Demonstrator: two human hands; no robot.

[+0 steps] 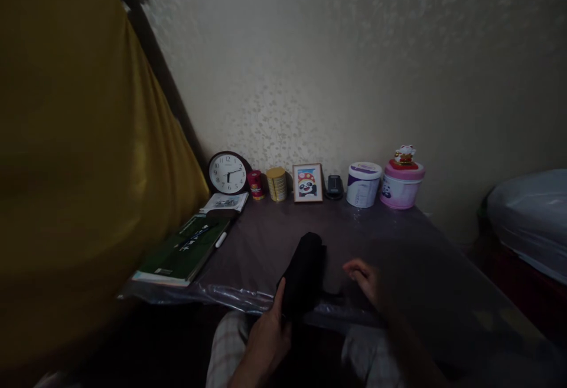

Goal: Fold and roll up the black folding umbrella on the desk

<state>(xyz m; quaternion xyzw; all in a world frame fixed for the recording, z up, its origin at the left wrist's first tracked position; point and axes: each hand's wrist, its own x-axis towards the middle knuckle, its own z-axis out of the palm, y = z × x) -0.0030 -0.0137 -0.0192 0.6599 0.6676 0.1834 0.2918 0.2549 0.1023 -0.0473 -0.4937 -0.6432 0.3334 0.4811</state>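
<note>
A folded black umbrella (303, 273) slants across the table's near edge, its far end resting on or just over the tabletop. My left hand (270, 332) is wrapped round its near part, index finger along the side. A thin dark strap-like piece (332, 295) sticks out to the right of it. My right hand (365, 279) hovers apart from the umbrella, to its right, with fingers curled and pressed together. Whether anything small is between those fingers is hidden. Dim light blurs the umbrella's details.
Along the wall stand a clock (228, 173), a red can (256, 185), a yellow tin (277, 185), a picture frame (308, 183), a dark device (334, 187) and two tubs (363, 185). A green book (183, 248) lies left, beside a yellow curtain (88, 169). Plastic film covers the table (261, 240).
</note>
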